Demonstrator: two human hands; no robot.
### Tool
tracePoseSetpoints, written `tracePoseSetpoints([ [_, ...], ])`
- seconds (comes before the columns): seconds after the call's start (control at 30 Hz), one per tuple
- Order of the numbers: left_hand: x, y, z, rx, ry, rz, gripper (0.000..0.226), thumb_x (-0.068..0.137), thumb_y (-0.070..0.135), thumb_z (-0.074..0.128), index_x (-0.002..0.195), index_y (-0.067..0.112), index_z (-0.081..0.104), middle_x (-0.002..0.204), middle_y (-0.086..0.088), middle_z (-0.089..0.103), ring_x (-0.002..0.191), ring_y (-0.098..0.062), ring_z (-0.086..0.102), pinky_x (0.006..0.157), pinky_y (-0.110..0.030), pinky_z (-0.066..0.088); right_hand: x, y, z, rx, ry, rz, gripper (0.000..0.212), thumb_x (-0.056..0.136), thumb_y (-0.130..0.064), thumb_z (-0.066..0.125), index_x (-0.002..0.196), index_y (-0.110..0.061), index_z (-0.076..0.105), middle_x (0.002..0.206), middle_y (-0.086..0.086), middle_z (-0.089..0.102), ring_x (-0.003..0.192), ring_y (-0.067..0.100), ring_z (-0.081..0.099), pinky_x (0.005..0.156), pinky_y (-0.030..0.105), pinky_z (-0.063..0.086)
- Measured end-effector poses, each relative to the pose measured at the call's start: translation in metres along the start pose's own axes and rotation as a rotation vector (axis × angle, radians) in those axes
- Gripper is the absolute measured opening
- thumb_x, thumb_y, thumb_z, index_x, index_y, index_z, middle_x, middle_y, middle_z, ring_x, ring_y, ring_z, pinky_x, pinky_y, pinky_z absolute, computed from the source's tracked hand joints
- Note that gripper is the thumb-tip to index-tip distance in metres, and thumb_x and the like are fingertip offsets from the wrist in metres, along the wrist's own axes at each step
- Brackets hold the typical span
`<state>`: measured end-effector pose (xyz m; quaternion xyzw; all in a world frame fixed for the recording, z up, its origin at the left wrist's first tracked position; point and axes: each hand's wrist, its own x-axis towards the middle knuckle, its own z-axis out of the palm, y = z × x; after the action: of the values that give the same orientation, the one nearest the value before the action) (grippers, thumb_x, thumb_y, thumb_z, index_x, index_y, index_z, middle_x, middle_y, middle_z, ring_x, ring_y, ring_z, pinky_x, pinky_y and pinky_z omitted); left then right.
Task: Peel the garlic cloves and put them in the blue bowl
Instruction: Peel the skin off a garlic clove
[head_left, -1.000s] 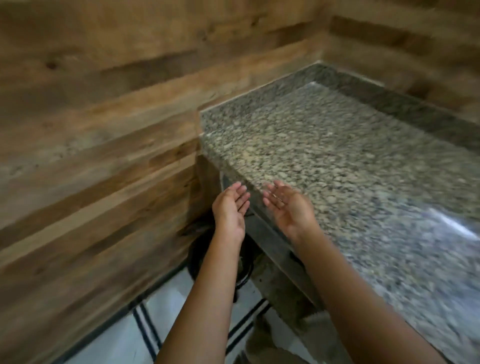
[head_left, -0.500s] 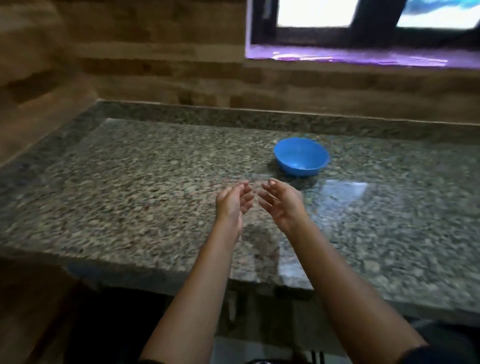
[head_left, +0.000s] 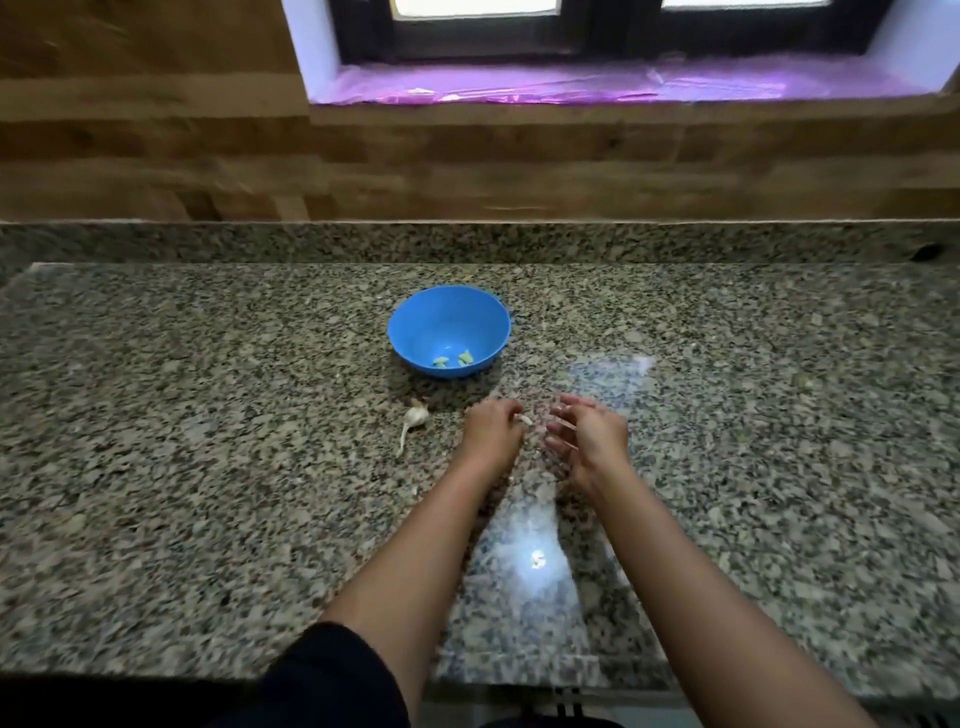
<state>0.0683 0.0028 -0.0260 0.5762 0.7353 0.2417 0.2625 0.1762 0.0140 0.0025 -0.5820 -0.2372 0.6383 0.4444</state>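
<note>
A blue bowl (head_left: 450, 318) stands on the granite counter (head_left: 208, 483) a little beyond my hands, with two small peeled garlic cloves (head_left: 453, 359) at its bottom. A partial garlic bulb (head_left: 415, 417) with a long dry stem lies on the counter just left of my left hand. My left hand (head_left: 491, 435) is curled, and a small pale garlic clove (head_left: 525, 419) shows at its fingertips. My right hand (head_left: 592, 436) hovers close beside it, fingers spread and slightly bent, holding nothing that I can see. Both hands are blurred.
The counter runs wide to both sides and ends at a low granite upstand (head_left: 467, 243) against a wood-panelled wall. Above is a window sill (head_left: 597, 85) covered with a purple sheet. The counter's front edge (head_left: 156, 675) is near my body.
My view swung right from the counter's left end to face the bowl. My hands, open and empty before, moved forward near the bulb, and my left hand now curls on a clove.
</note>
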Motion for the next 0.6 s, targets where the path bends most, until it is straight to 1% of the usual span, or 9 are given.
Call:
tracePoseSetpoints([
  [0.1, 0.014, -0.004, 0.012, 0.128, 0.0, 0.016, 0.024, 0.089, 0.015, 0.06, 0.11, 0.007, 0.066, 0.112, -0.015, 0.057, 0.108, -0.029, 0.053, 0.095, -0.033, 0.041, 0.012, -0.004, -0.009, -0.016, -0.017, 0.022, 0.021, 0.096, 0.0, 0.037, 0.102, -0.004, 0.056, 0.077, 0.006, 0.058, 0.056, 0.015, 0.05, 0.044, 0.024, 0.04],
  [0.17, 0.017, -0.005, 0.016, 0.149, 0.027, 0.03, 0.017, 0.091, 0.016, 0.058, 0.101, 0.006, 0.066, 0.103, -0.012, 0.054, 0.101, -0.027, 0.053, 0.088, -0.034, 0.042, 0.02, -0.006, -0.012, -0.021, -0.028, 0.027, 0.021, 0.096, -0.001, 0.038, 0.103, -0.004, 0.057, 0.077, 0.007, 0.058, 0.057, 0.016, 0.051, 0.047, 0.026, 0.042],
  [0.27, 0.017, -0.004, 0.017, 0.145, 0.072, 0.074, 0.018, 0.093, 0.019, 0.056, 0.094, 0.003, 0.063, 0.098, -0.008, 0.052, 0.097, -0.023, 0.051, 0.083, -0.032, 0.042, 0.029, -0.009, -0.01, -0.028, -0.045, 0.051, 0.022, 0.095, -0.002, 0.038, 0.106, -0.004, 0.057, 0.079, 0.009, 0.058, 0.056, 0.017, 0.05, 0.051, 0.031, 0.041],
  [0.33, 0.016, 0.0, 0.01, 0.064, 0.175, 0.091, 0.017, 0.094, 0.018, 0.055, 0.095, 0.003, 0.062, 0.097, -0.009, 0.055, 0.092, -0.02, 0.051, 0.077, -0.024, 0.039, 0.032, -0.012, -0.005, -0.021, -0.076, 0.062, 0.02, 0.095, -0.002, 0.039, 0.104, -0.005, 0.057, 0.076, 0.009, 0.057, 0.054, 0.016, 0.047, 0.052, 0.03, 0.038],
  [0.4, 0.018, 0.006, -0.006, -0.047, 0.344, 0.099, 0.015, 0.094, 0.016, 0.054, 0.095, 0.003, 0.062, 0.093, -0.008, 0.057, 0.085, -0.016, 0.051, 0.067, -0.013, 0.032, 0.033, -0.016, 0.002, -0.013, -0.092, 0.052, 0.018, 0.095, -0.002, 0.041, 0.099, -0.006, 0.058, 0.075, 0.007, 0.058, 0.056, 0.016, 0.049, 0.052, 0.029, 0.039],
  [0.47, 0.026, 0.008, -0.027, -0.109, 0.488, 0.075, 0.017, 0.094, 0.014, 0.054, 0.098, 0.001, 0.064, 0.093, -0.01, 0.061, 0.084, -0.018, 0.054, 0.067, -0.012, 0.031, 0.036, -0.016, 0.01, -0.013, -0.094, 0.027, 0.018, 0.095, -0.001, 0.042, 0.101, -0.005, 0.059, 0.084, 0.008, 0.06, 0.063, 0.016, 0.055, 0.055, 0.027, 0.045],
  [0.5, 0.032, 0.008, -0.038, -0.123, 0.534, 0.056, 0.02, 0.095, 0.014, 0.054, 0.103, 0.0, 0.064, 0.097, -0.013, 0.063, 0.087, -0.022, 0.057, 0.068, -0.012, 0.031, 0.037, -0.016, 0.014, -0.016, -0.098, 0.02, 0.019, 0.095, -0.001, 0.041, 0.102, -0.004, 0.059, 0.087, 0.009, 0.061, 0.064, 0.016, 0.056, 0.056, 0.027, 0.046],
  [0.57, 0.04, 0.004, -0.055, -0.139, 0.57, 0.016, 0.026, 0.095, 0.014, 0.054, 0.113, -0.001, 0.063, 0.107, -0.015, 0.064, 0.096, -0.026, 0.06, 0.074, -0.014, 0.034, 0.038, -0.016, 0.021, -0.016, -0.107, 0.017, 0.02, 0.095, 0.0, 0.041, 0.103, -0.004, 0.059, 0.089, 0.01, 0.061, 0.063, 0.016, 0.057, 0.055, 0.027, 0.048],
  [0.6, 0.041, 0.0, -0.06, -0.147, 0.569, 0.005, 0.027, 0.095, 0.014, 0.055, 0.115, -0.001, 0.063, 0.109, -0.016, 0.064, 0.098, -0.025, 0.061, 0.077, -0.017, 0.037, 0.038, -0.016, 0.025, -0.016, -0.11, 0.015, 0.02, 0.095, 0.0, 0.04, 0.103, -0.004, 0.059, 0.09, 0.01, 0.061, 0.063, 0.016, 0.057, 0.055, 0.027, 0.048],
])
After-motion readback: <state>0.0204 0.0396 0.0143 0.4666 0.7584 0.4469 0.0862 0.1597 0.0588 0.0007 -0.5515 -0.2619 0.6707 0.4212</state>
